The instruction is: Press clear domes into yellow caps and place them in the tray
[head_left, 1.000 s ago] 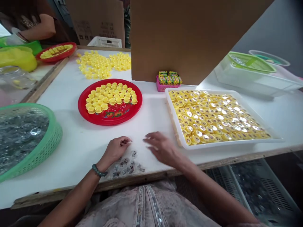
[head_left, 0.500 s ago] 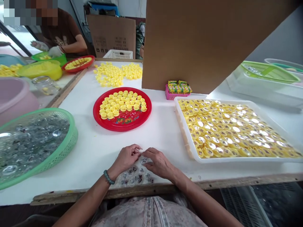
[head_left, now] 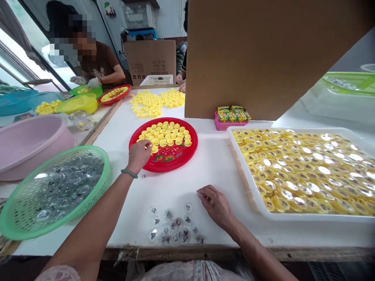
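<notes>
My left hand is at the left side of the round red tray, its fingertips pinched on a small yellow cup-shaped piece. Several more yellow cup-shaped pieces stand in rows across the tray's far half; a floral print shows on its near part. My right hand hovers low over or rests on the white table, fingers loosely bent and slightly apart, with nothing visible in them. To its left, near the table's front edge, lie several clear round discs with dark printed figures, some loosely spread and some overlapping.
A green mesh basket of clear discs stands left. A white tray of covered yellow pieces lies right. Behind are a pink basket of small packets, a cardboard panel and loose yellow pieces. A gloved co-worker sits far left.
My left hand has gone from the clear discs forward and left to the red tray, pinching a yellow piece. My right hand has drawn right, off the discs. The camera view has shifted.
</notes>
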Tool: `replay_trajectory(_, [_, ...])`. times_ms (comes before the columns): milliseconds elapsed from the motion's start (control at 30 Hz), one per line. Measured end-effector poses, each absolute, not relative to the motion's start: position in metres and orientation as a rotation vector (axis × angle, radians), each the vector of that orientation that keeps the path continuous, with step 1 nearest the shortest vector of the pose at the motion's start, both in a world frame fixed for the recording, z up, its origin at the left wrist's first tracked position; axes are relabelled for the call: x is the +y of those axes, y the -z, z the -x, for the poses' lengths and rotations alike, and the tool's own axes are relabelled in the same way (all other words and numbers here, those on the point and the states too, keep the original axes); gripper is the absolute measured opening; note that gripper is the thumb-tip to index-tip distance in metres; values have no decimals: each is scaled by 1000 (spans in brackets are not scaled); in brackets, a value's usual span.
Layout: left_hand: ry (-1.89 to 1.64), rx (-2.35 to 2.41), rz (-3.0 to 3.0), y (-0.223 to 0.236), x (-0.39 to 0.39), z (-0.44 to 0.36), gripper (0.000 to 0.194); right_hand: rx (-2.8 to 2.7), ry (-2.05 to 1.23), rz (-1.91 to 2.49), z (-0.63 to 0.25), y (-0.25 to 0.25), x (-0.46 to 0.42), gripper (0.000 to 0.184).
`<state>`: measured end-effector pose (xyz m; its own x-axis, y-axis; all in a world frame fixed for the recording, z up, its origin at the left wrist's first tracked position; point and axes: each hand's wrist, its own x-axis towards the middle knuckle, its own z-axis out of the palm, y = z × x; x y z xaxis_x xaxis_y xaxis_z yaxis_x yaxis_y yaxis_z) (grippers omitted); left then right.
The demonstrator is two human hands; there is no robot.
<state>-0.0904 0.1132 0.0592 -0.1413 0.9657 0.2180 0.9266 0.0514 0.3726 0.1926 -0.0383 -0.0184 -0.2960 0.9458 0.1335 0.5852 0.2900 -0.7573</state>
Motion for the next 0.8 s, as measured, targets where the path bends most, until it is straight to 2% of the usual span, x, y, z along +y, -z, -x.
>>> replay_trajectory(133, [-626, 2256, -2069, -71, 128, 100, 18, -2127, -821, 1242, -183, 4, -36, 21])
replay_trajectory(367, [-1015, 2292, -1767, -85, 88, 112, 22, -2556, -555, 764, -99, -22, -3, 39])
replay_trajectory(500, [-946, 2326, -1756, -81, 70, 124, 24, -2698, -267, 594, -27, -16, 21, 28])
replay_trajectory(600, [-819, 2323, -1839, -75, 73, 133, 22, -2739, -91, 747, 6, -2, 29, 24])
replay_trajectory(800, [-571, 2203, -2116, -69, 103, 139, 23, -2813, -35, 799, -24, 11, 18, 14])
